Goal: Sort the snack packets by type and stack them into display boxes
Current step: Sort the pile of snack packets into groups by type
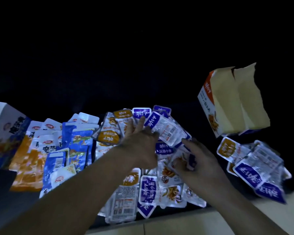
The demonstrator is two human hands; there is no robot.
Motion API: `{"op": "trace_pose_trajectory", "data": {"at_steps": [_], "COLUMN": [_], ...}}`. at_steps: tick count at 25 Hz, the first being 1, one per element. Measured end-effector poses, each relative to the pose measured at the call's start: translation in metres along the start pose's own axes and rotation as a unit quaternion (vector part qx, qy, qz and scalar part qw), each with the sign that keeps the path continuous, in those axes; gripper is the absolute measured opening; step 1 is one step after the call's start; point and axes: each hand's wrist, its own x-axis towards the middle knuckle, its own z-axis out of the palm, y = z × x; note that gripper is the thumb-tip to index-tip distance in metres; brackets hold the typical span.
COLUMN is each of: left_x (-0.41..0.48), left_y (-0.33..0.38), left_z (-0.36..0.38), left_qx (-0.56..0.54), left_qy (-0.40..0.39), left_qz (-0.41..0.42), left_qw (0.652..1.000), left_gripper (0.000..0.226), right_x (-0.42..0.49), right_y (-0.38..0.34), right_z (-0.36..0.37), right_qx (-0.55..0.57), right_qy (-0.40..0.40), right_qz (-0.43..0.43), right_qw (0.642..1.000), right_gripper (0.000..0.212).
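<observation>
A heap of snack packets covers the dark surface: purple-labelled packets (pixel 147 188) and brown-labelled packets (pixel 108 137) in the middle, blue packets (pixel 78 143) and orange packets (pixel 29 167) at the left. My left hand (pixel 139 143) reaches over the middle heap, two fingers straight, and pinches a purple-labelled clear packet (pixel 168 131) at its edge. My right hand (pixel 193 160) lies beside it with fingers curled round a purple packet (pixel 192 161). An open orange-and-white display box (pixel 231 100) stands tilted at the right.
A second pile of purple and brown packets (pixel 255 167) lies at the right, below the box. A white-and-blue box (pixel 8 121) stands at the far left. A pale ledge (pixel 210 219) runs along the front. Everything beyond the packets is dark.
</observation>
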Motion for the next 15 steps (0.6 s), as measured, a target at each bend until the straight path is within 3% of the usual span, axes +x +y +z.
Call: {"op": "trace_pose_trajectory", "data": {"at_steps": [3, 6, 8, 11, 12, 15], "left_x": [0.014, 0.022, 0.026, 0.019, 0.015, 0.006], "left_y": [0.001, 0.015, 0.024, 0.023, 0.019, 0.007], "left_z": [0.004, 0.006, 0.009, 0.017, 0.018, 0.015], "left_qx": [0.018, -0.025, -0.057, -0.070, -0.052, -0.032], "left_qy": [-0.022, -0.033, 0.015, 0.150, 0.153, 0.040], "left_qz": [0.028, 0.054, 0.073, 0.049, 0.035, 0.031], "left_qw": [0.999, 0.998, 0.996, 0.985, 0.986, 0.998], "left_gripper": [0.090, 0.088, 0.082, 0.079, 0.084, 0.099], "right_x": [-0.016, -0.019, -0.012, -0.006, -0.005, -0.002], "right_y": [0.018, 0.035, 0.043, 0.043, 0.041, 0.038], "right_z": [-0.002, 0.000, 0.001, 0.001, -0.002, -0.010], "right_qx": [-0.108, -0.176, -0.213, -0.225, -0.225, -0.239], "right_qy": [-0.112, -0.108, -0.071, -0.048, -0.049, -0.052], "right_qz": [0.018, 0.002, -0.018, -0.034, -0.032, -0.024], "right_qw": [0.988, 0.979, 0.974, 0.973, 0.973, 0.969], "right_gripper": [0.109, 0.118, 0.121, 0.126, 0.125, 0.117]}}
